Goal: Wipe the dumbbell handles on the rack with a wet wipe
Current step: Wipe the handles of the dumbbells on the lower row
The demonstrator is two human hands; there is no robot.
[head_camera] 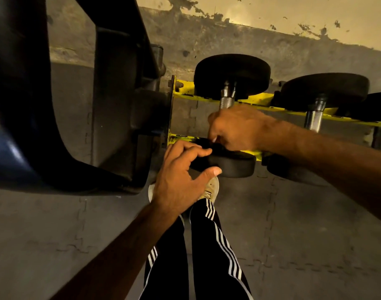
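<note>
Black trousers with white stripes [207, 245] and a pale shoe [211, 188] are filling the bottom of the view, closest to the lens. Past them, the dumbbell [231, 74] being cleaned is lying across the yellow rack [256, 98], at its left end, with its knurled steel handle [226, 102] bridging the two rails. The right hand [235, 128] is wrapping its clenched fingers round the lower part of that handle, and a white sliver peeking out under the knuckles is probably the wet wipe [214, 139]. The left hand [181, 172] is reaching in with half-curled fingers at the edge of the near weight [235, 164]; whether it is gripping the weight or only hovering beside it cannot be told. Judging by its thick black ends, the dumbbell is looking heavy and rigid, so it should be staying put while rubbed. The knurling should be giving good grip but may be snagging the soft, damp wipe, so the bare bar between the ends is the place to hold. A second dumbbell [324, 89] is resting just to the right. A dark machine [111, 105] is standing to the left on the grey floor [293, 224], and a wall [293, 18] with peeling paint is rising behind.
</note>
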